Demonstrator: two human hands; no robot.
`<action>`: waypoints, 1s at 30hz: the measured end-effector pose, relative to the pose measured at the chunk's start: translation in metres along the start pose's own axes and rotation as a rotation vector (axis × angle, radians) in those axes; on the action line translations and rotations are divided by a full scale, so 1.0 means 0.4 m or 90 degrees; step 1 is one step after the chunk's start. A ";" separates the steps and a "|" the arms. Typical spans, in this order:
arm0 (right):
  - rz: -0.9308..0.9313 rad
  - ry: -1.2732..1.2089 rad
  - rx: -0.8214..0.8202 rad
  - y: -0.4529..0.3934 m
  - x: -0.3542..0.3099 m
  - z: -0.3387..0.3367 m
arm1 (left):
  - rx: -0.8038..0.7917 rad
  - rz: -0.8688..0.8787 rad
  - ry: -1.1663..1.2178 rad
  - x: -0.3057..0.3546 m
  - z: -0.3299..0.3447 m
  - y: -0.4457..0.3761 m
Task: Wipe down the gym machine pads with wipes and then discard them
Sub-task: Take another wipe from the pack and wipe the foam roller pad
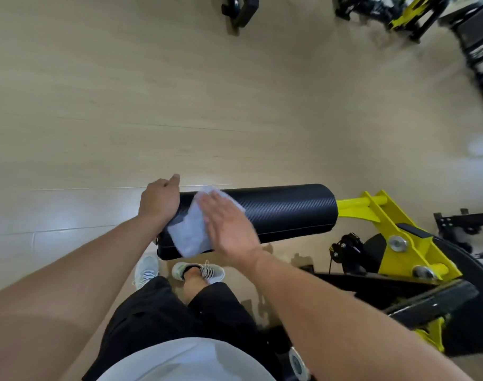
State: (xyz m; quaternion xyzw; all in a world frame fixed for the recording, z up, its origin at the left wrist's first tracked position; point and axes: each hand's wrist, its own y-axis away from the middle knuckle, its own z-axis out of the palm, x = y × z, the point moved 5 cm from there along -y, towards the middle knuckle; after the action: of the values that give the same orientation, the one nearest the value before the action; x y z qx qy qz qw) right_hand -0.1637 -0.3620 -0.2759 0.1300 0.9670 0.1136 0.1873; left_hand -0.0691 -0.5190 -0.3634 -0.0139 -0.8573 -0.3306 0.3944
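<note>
Right hand (229,224) lies flat, fingers straight, pressing the wipe (189,232) onto the black pad (276,210); our left hand (159,200) curls over the pad's end beside it. We judge wiping underway; next we sweep rightward toward the yellow frame (394,215).

Black roller pad (276,210), horizontal, on yellow arm (383,215). White wipe (189,232) draped over pad's left end, pressed flat under hand.

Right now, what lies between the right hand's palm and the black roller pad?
In the head view, the white wipe lies flat between the right hand and the black roller pad.
</note>
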 end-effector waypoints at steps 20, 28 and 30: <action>0.527 0.248 -0.076 0.176 0.472 -0.171 | 0.022 0.008 -0.007 -0.001 0.000 0.006; 0.129 0.016 -0.009 -0.018 -0.051 0.021 | 0.022 -0.133 0.243 0.006 -0.014 0.039; 0.014 0.037 -0.053 -0.022 -0.149 0.066 | 0.003 -0.146 0.277 0.001 -0.018 0.041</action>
State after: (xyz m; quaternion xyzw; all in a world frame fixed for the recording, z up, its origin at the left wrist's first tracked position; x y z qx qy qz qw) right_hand -0.1019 -0.3832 -0.2822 0.1291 0.9650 0.1596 0.1634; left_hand -0.0601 -0.5105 -0.3508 0.1562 -0.7488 -0.3663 0.5298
